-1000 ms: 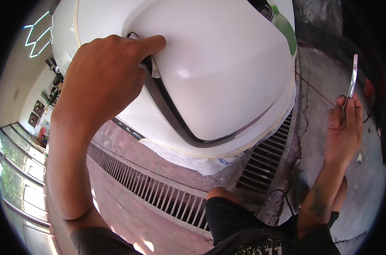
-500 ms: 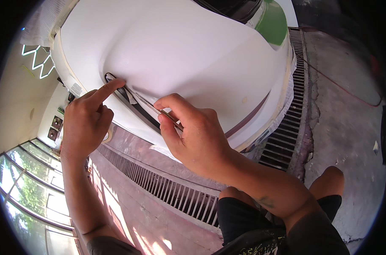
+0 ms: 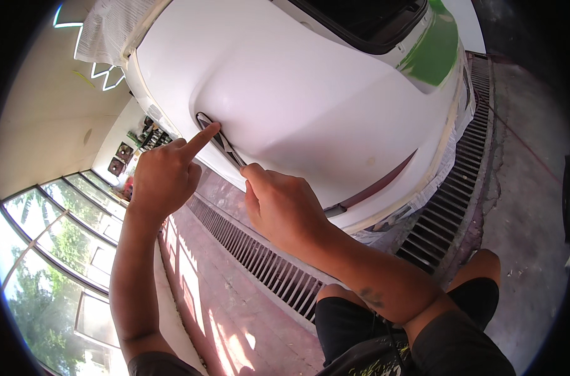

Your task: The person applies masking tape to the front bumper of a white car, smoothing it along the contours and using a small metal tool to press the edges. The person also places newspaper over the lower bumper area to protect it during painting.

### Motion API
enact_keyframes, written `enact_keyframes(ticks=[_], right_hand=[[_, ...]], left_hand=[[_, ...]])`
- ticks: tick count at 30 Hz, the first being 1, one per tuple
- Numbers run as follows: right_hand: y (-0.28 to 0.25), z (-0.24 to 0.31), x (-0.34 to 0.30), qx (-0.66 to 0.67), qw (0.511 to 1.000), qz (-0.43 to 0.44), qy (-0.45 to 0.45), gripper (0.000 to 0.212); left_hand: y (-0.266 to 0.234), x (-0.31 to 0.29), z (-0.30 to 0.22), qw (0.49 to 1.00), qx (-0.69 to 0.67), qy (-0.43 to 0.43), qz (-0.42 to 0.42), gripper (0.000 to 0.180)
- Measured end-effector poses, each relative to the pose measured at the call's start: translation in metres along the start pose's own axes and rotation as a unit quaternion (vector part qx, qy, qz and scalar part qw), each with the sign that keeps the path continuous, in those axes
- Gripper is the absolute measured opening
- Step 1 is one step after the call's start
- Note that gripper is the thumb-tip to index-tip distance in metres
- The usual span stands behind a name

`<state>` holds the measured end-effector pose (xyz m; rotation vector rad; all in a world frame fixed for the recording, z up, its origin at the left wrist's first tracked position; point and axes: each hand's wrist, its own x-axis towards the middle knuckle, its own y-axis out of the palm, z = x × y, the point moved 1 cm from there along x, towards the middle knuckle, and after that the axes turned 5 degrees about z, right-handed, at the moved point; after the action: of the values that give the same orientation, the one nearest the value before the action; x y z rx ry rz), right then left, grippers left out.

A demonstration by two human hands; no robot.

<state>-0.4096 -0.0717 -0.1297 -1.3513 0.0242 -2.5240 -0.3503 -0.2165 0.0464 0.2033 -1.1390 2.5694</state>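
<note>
My left hand (image 3: 166, 178) reaches to a narrow, dark-edged slot (image 3: 200, 118) in the white car body panel (image 3: 285, 88). Its index finger is stretched out with the tip pressed at the slot's upper end, and the other fingers are curled loosely around nothing. A pale grey strip (image 3: 225, 145) lies in the slot, just below that fingertip. My right hand (image 3: 288, 210) is closed in a pinch at the slot's lower part. It grips a thin, pen-like metallic tool, mostly hidden now behind the fingers and clearer in the earlier head view.
Newspaper and tape (image 3: 116, 28) mask the panel's edges. A green patch (image 3: 432, 56) adjoins a dark window opening (image 3: 366, 22). Floor grates (image 3: 257, 257) run below the car, and a red hose (image 3: 523, 147) crosses the floor at right. Tall windows (image 3: 40, 244) stand at left.
The view has shifted, so car and hands appear farther right. My right hand has turned and drawn closer to the slot, covering most of the tool. My left fingertip stays at the slot's upper end.
</note>
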Motion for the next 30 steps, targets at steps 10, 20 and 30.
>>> enact_keyframes(ticks=[10,20,30], right_hand=[[-0.039,-0.004,-0.024,0.114,0.991,-0.069,0.001,0.013],[-0.123,-0.089,-0.222,0.261,0.916,0.126,0.277,0.03],[-0.45,-0.25,-0.51,-0.21,0.741,-0.295,0.565,0.029]], left_hand=[[-0.014,0.017,-0.009,0.997,0.042,0.029,0.049,0.066],[-0.005,0.025,-0.038,0.974,0.175,0.113,0.091,0.061],[0.001,-0.077,-0.133,0.949,-0.292,-0.09,-0.073,0.038]])
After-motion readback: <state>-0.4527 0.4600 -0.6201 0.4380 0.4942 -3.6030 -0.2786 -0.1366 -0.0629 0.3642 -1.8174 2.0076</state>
